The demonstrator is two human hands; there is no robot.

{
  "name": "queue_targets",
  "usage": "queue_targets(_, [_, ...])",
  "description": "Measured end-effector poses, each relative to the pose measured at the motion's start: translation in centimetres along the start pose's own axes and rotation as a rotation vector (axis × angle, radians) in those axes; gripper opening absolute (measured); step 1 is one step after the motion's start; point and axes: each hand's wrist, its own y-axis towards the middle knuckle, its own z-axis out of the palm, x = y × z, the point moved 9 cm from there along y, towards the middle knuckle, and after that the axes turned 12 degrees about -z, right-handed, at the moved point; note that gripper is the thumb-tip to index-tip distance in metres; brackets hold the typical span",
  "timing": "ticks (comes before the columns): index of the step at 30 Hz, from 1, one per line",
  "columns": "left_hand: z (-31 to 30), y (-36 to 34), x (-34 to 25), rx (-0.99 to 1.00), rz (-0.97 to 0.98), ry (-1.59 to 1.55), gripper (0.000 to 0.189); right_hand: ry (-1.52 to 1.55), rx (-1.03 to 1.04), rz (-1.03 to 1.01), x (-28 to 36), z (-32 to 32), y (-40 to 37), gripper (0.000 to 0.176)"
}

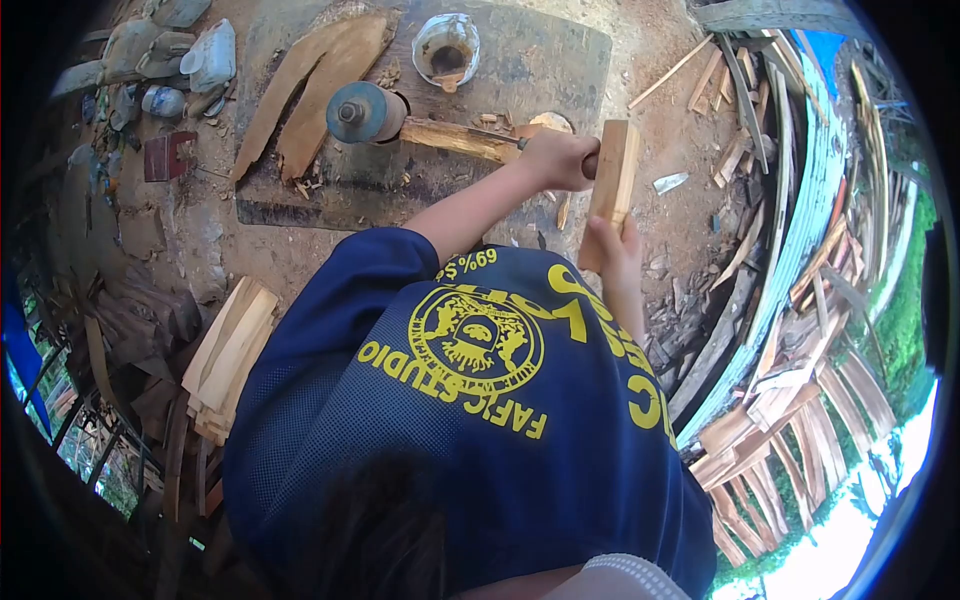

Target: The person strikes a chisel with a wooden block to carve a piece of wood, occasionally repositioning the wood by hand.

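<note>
My left hand (560, 160) is closed round a chisel, whose dark metal shank (522, 144) points left at a rough wooden piece (460, 138). The rounded handle end (591, 165) sticks out of my fist to the right, right at the face of a squared wooden block (616, 170). My right hand (614, 245) grips the lower end of this block, which stands nearly upright in view. At its left end the wooden piece meets a blue metal cylinder (362, 112) with a round knob on top. Most of the chisel is hidden in my fist.
Beneath lies a dark worn board (400, 200) with shavings on it. Flat wood slabs (330, 90) and a white bucket (446, 50) rest on it. Cut wood pieces (230, 360) are stacked at left. Long planks (800, 220) lie at right; a white jug (210, 57) stands back left.
</note>
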Motion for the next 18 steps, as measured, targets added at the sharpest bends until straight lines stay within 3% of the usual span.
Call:
queue_targets(3, [0.4,-0.9,-0.2,0.035,0.049,-0.005,0.026,0.263,-0.098,0.072,1.5,-0.7,-0.5,0.046])
queue_targets(5, [-0.4,-2.1,-0.9,0.040,0.078,-0.016,0.026,0.362,-0.148,0.039,-0.1,-2.1,0.6,0.042])
queue_targets(8, [-2.8,-4.0,-2.3,0.065,0.149,0.008,0.022,0.447,-0.223,0.186,-4.0,-3.4,2.0,0.045])
queue_targets(13, [-6.5,-8.2,-3.4,0.056,0.406,-0.271,0.019,0.492,-0.164,0.214,-11.9,1.4,7.8,0.042])
queue_targets(18, [-6.5,-10.1,-3.5,0.124,0.429,-0.247,0.020,0.412,-0.082,0.098,-15.6,7.9,10.9,0.035])
